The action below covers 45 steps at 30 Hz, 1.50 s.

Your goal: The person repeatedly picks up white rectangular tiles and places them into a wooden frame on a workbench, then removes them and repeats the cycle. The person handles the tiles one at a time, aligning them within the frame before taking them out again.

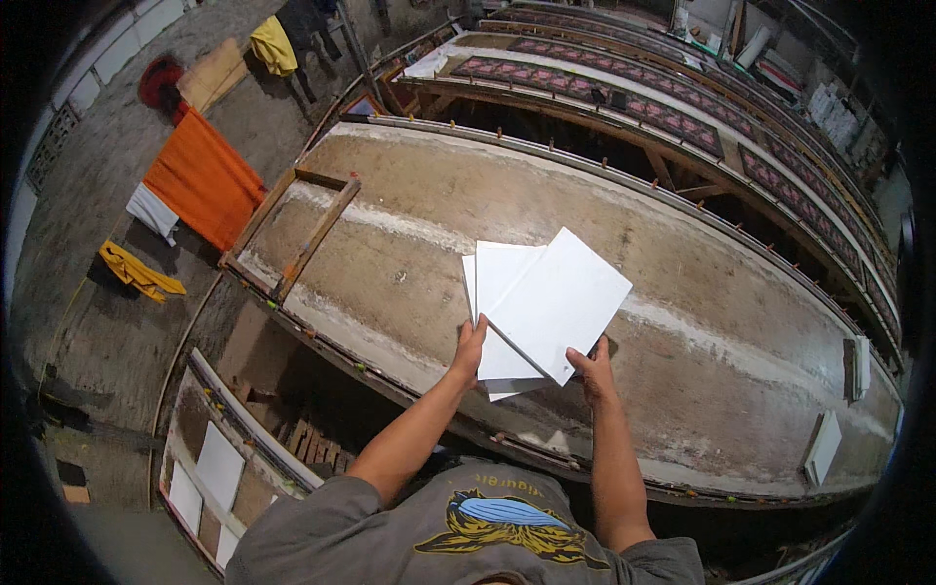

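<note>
- Your white boards [556,304] lie fanned between your hands, above the middle of the table [682,268], toward its near edge; whether they touch it you cannot tell from here.
- Your left hand [470,349] pinches the boards at the top one's left corner.
- Your right hand [596,372] pinches the top board's near right edge, thumb on its face.
- The wooden frame [318,239] lies at the table's left end, well apart from your hands.
- Two white stacks [825,448] sit near its right end.
</note>
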Each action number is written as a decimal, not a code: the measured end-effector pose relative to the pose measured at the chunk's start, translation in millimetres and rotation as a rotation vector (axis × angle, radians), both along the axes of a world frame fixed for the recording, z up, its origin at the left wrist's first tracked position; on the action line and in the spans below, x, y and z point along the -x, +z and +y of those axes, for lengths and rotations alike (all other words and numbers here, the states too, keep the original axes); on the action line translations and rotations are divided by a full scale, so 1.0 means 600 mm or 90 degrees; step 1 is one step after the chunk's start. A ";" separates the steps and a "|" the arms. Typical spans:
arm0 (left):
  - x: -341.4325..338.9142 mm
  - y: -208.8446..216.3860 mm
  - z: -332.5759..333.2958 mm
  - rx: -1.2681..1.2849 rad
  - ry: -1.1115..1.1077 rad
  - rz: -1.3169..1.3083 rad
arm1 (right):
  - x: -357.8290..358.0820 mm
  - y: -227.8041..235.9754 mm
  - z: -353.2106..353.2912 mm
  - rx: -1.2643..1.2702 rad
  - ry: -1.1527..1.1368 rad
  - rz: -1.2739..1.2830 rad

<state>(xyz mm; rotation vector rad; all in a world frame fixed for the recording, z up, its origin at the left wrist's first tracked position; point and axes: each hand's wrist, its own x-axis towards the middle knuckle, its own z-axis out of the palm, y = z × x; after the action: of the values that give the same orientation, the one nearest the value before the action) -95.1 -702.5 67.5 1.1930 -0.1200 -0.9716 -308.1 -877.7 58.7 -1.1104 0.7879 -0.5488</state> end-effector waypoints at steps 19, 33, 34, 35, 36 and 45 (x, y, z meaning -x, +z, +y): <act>-0.446 -0.016 -0.024 -0.077 -0.078 -0.272 | -0.436 0.017 0.056 -0.017 -0.314 -0.071; -0.574 -0.008 -0.339 -0.160 -0.185 -0.076 | -0.660 -0.064 -0.301 0.062 -0.366 -0.141; -0.592 -0.026 -0.362 -0.115 -0.200 -0.090 | -0.672 -0.073 -0.326 0.068 -0.355 -0.155; -0.601 -0.046 -0.384 -0.068 -0.220 -0.100 | -0.672 -0.090 -0.353 0.076 -0.349 -0.164; -0.608 -0.065 -0.409 -0.069 -0.223 -0.111 | -0.674 -0.106 -0.379 0.145 -0.363 -0.069; -0.592 -0.102 -0.428 -0.148 -0.136 -0.162 | -0.673 -0.099 -0.373 0.262 -0.455 0.330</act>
<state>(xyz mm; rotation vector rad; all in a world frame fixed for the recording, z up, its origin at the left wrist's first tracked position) 259.8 -959.2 6.5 1.5405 -0.3503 -1.0355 95.6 -1101.4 -0.6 -1.3621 1.6009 -1.0764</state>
